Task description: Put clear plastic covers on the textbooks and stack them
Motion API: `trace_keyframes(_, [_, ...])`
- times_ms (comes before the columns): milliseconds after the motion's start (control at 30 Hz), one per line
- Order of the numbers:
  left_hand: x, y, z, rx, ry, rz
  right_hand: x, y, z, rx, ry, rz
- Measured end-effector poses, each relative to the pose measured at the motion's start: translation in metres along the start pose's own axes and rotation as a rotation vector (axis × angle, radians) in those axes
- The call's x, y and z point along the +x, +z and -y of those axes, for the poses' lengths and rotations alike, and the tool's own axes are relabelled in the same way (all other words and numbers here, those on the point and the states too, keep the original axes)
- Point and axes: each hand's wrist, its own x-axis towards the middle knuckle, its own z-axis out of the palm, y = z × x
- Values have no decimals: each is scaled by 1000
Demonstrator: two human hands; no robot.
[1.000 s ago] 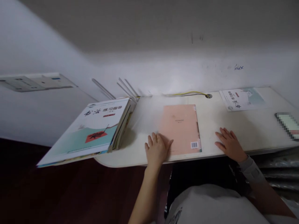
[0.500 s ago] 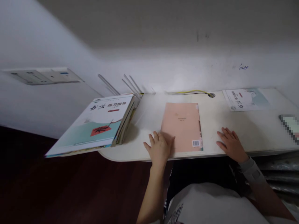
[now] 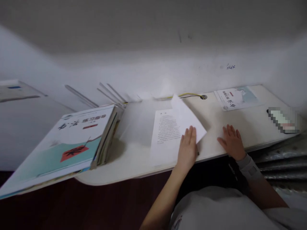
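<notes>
A booklet (image 3: 165,134) lies open on the pale desk (image 3: 242,123), its white text page showing and its pink cover out of sight. A loose corner of paper (image 3: 185,119) stands up, and a pale blur (image 3: 136,124) to its left may be a turning cover or page. My left hand (image 3: 188,148) is at the booklet's lower right edge, fingers together, holding the paper. My right hand (image 3: 231,142) rests flat on the desk to the right, fingers spread, touching nothing else.
A thick stack of workbooks (image 3: 69,143) overhangs the desk's left end. A thin workbook (image 3: 236,98) lies at the back right, with a pixelated phone (image 3: 283,119) near the right edge. A yellow cable (image 3: 189,95) runs along the wall into a desk grommet (image 3: 203,96).
The pink cover has swung away, exposing a white text page. My left hand has moved right onto the booklet's edge. The view has turned slightly, and my right hand stays put.
</notes>
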Motion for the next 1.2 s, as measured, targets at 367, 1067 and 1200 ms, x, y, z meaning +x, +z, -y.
trace_keyframes(367, [26, 45, -38, 272, 260, 268, 0, -2, -31, 142, -45, 119])
trace_keyframes(1067, [33, 47, -73, 212, 304, 388, 2, -9, -39, 599, 206, -5])
trace_keyframes(1200, [21, 43, -85, 227, 304, 443, 2, -7, -38, 611, 169, -15])
